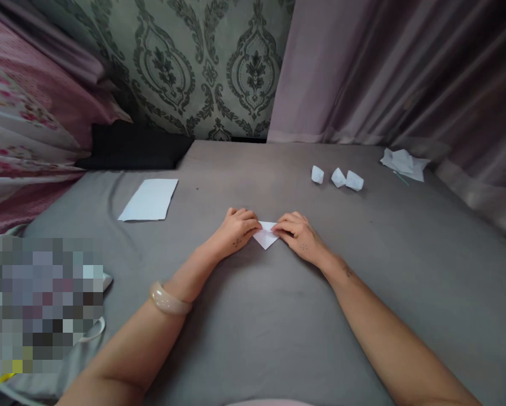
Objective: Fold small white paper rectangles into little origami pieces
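A small folded piece of white paper [265, 239] lies on the grey sheet in front of me, one pointed corner toward me and a straight edge on the far side. My left hand [238, 225] pinches its left corner between thumb and fingers. On the opposite corner, my right hand [297, 232] has its fingers closed in the same way. Both wrists rest low over the cloth, and a pale bangle [168, 300] circles my left forearm. The undersides of the fingers are hidden.
Folded paper shapes [346, 179] sit at the back right, near crumpled white paper [404, 162] with a thin green strip. A stack of white sheets [151, 199] lies left, before a black cloth [136, 148]. A blurred-out area covers the left front. Curtains [363, 67] hang behind.
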`<state>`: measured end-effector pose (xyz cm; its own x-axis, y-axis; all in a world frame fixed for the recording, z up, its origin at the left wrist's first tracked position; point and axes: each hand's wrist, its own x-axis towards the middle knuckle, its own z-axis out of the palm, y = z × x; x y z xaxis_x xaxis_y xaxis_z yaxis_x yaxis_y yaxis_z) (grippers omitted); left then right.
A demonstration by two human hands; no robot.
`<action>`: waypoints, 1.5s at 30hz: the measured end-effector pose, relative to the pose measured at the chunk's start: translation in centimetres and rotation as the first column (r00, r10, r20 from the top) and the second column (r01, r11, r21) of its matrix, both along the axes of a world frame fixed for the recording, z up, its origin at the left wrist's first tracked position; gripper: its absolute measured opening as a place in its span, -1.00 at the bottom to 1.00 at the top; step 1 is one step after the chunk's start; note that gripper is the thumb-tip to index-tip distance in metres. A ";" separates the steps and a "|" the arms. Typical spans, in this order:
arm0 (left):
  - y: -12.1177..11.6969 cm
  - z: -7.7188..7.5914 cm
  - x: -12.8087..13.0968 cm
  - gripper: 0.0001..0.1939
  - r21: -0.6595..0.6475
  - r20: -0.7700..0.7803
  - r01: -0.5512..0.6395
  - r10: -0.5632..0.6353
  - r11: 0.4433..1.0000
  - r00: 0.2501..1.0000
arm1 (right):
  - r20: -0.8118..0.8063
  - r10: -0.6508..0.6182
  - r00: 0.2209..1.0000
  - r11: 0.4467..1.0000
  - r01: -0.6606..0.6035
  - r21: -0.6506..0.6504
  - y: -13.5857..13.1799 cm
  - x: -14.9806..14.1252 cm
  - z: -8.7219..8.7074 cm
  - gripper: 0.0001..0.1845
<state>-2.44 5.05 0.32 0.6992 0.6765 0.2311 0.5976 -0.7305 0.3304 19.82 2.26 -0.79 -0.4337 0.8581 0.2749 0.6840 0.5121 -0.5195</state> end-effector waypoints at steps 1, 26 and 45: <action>-0.1 0.1 -0.1 -0.71 0.025 -0.017 0.017 -0.017 1.000 1.000 | 0.024 0.010 1.000 1.000 -0.010 0.012 -0.1 0.1 0.0 -0.81; -0.7 1.2 -1.2 -0.61 0.045 -0.154 0.149 -0.140 0.988 0.978 | 0.453 -0.066 0.889 0.981 -0.025 0.194 -2.7 -0.8 1.9 -0.72; -8.6 1.2 5.7 -0.56 0.123 -0.418 -0.390 0.404 0.912 0.813 | 0.578 -0.356 0.735 0.934 0.281 0.218 -5.5 -5.4 2.5 -0.68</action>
